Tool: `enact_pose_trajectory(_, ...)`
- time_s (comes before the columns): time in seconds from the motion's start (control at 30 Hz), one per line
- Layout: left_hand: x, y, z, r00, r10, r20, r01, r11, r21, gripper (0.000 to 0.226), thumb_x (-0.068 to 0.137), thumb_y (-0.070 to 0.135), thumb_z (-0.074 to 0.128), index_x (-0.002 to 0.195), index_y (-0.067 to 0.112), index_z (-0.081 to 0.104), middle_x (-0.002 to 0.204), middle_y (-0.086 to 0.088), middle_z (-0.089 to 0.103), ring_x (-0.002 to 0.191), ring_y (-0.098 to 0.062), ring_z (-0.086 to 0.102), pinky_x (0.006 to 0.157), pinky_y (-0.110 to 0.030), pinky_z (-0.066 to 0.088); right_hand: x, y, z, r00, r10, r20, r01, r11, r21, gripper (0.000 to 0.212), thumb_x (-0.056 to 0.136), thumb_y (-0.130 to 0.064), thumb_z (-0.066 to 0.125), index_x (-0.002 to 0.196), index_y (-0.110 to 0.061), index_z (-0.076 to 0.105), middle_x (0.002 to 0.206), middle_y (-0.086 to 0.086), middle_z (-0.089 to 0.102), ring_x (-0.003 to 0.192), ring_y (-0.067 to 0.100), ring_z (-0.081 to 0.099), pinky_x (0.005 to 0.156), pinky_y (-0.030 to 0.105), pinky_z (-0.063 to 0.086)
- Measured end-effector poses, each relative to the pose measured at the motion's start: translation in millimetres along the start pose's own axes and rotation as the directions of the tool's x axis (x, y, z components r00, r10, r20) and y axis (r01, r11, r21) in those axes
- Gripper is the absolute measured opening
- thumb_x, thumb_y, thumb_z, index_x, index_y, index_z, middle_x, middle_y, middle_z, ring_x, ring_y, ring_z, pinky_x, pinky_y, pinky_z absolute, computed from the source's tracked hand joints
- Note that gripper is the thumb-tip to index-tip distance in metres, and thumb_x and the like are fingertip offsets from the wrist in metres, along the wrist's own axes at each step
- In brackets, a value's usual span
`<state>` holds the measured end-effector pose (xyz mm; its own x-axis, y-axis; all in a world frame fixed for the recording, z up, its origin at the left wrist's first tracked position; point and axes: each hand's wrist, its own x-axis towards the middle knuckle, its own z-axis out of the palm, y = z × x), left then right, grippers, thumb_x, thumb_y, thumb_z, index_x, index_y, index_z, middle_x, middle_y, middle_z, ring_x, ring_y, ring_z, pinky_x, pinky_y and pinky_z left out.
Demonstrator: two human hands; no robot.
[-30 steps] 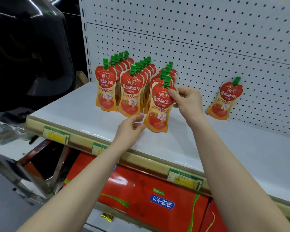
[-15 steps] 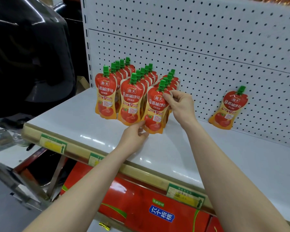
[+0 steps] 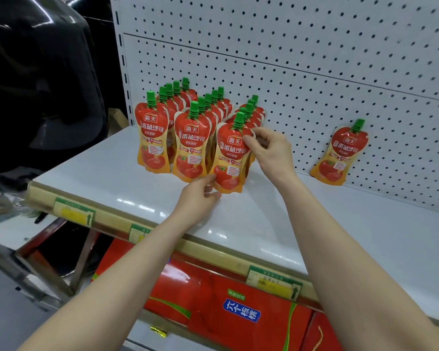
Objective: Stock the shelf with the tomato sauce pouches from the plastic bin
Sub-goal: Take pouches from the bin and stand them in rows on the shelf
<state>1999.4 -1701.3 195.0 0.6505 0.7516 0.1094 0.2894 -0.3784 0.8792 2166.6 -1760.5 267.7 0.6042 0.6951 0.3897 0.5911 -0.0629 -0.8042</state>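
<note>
Red and orange tomato sauce pouches with green caps stand in three rows on the white shelf (image 3: 117,171). The front pouch of the right row (image 3: 230,158) stands upright on the shelf. My right hand (image 3: 269,150) pinches its upper right edge near the cap. At its lower left corner my left hand (image 3: 200,196) holds the bottom edge with thumb and fingers. The front pouches of the left row (image 3: 151,140) and middle row (image 3: 192,148) stand beside it. One more pouch (image 3: 338,154) leans alone against the pegboard at the right. The plastic bin is not in view.
A white pegboard back wall (image 3: 314,59) rises behind the shelf. Price labels (image 3: 74,215) line the shelf's front edge. Red boxes (image 3: 238,307) sit on the level below. A large glossy black object (image 3: 36,79) fills the left side.
Both hands moved the held pouch back and set it upright at the front of the right row. The camera view came closer to the shelf.
</note>
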Motion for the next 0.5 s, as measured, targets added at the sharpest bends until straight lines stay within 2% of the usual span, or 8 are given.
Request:
enact_pose_trajectory(0.17, -19, 12, -8, 0.992, 0.111, -0.059, -0.115, 0.990, -0.077, 0.040, 0.093, 0.017, 0.059, 0.133, 0.017, 0.055, 0.126, 0.003, 0.063, 0.109, -0.010, 0.060, 0.093, -0.024, 0.048, -40, -1, -20, 0.991, -0.064, -0.118, 0.037, 0.975, -0.219, 0.023, 0.095, -0.036, 0.061, 0.112, -0.023, 0.069, 0.097, -0.009, 0.072, 0.088, 0.003, 0.064, 0.083, 0.028, 0.053)
enact_pose_trajectory(0.23, -37, 20, -9, 0.981, 0.175, -0.081, -0.183, 0.977, -0.108, 0.035, 0.093, 0.015, 0.059, 0.127, 0.019, 0.059, 0.117, 0.005, 0.066, 0.099, 0.000, 0.061, 0.088, -0.015, 0.049, -72, 1, -30, 0.987, -0.078, -0.142, 0.036, 0.961, -0.276, 0.022, 0.096, -0.034, 0.058, 0.112, -0.023, 0.069, 0.095, -0.008, 0.071, 0.087, 0.005, 0.063, 0.084, 0.033, 0.053)
enact_pose_trajectory(0.3, -60, 25, -7, 0.972, 0.220, -0.080, -0.230, 0.963, -0.140, 0.030, 0.092, 0.014, 0.059, 0.122, 0.021, 0.062, 0.108, 0.005, 0.068, 0.093, 0.002, 0.061, 0.082, -0.011, 0.048, -111, 4, -39, 0.980, -0.084, -0.180, 0.026, 0.952, -0.304, 0.022, 0.097, -0.033, 0.057, 0.112, -0.023, 0.069, 0.095, -0.006, 0.073, 0.087, 0.009, 0.065, 0.085, 0.038, 0.053)
enact_pose_trajectory(0.4, -101, 26, 6, 0.966, 0.256, -0.039, -0.259, 0.941, -0.219, 0.026, 0.091, 0.014, 0.059, 0.116, 0.023, 0.064, 0.100, 0.008, 0.069, 0.092, -0.007, 0.064, 0.086, -0.023, 0.051, -182, 15, -54, 0.965, -0.097, -0.243, 0.003, 0.932, -0.362, 0.022, 0.097, -0.028, 0.056, 0.114, -0.021, 0.068, 0.097, -0.005, 0.073, 0.086, 0.013, 0.064, 0.083, 0.041, 0.053)
enact_pose_trajectory(0.5, -149, 21, 29, 0.960, 0.280, 0.032, -0.259, 0.921, -0.290, 0.025, 0.092, 0.012, 0.058, 0.114, 0.021, 0.065, 0.098, 0.006, 0.069, 0.094, -0.012, 0.065, 0.087, -0.027, 0.052, -265, 30, -69, 0.926, -0.114, -0.360, -0.046, 0.912, -0.407, 0.022, 0.097, -0.024, 0.055, 0.113, -0.017, 0.070, 0.100, -0.002, 0.073, 0.088, 0.020, 0.064, 0.082, 0.041, 0.052)
